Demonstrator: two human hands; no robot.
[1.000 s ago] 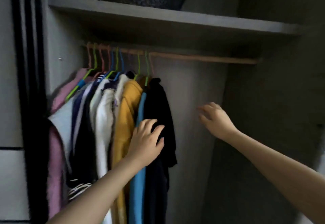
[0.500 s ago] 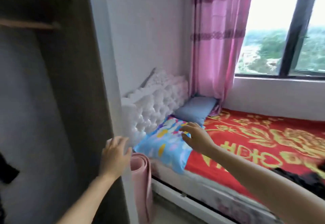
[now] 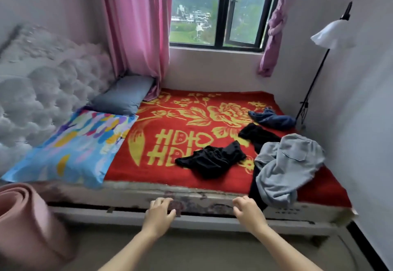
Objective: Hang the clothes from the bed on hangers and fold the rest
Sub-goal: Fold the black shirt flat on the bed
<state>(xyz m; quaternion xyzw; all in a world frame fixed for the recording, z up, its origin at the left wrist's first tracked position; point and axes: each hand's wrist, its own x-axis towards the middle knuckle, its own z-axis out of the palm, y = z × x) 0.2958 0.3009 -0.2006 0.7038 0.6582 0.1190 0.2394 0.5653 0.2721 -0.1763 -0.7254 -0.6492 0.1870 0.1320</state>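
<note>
My left hand (image 3: 158, 213) and right hand (image 3: 248, 212) hover empty before the bed's edge, fingers loosely curled. On the red, gold-flowered blanket (image 3: 148, 164) lie a crumpled black garment (image 3: 212, 160), a grey fabric garment (image 3: 285, 168), another black piece (image 3: 257, 135) and a dark blue garment (image 3: 272, 118).

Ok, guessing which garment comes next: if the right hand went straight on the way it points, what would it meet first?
Probably the worn white mattress edge, if the right hand is level with it; passing above, the crumpled black garment on the red blanket. Depth is unclear.
</note>
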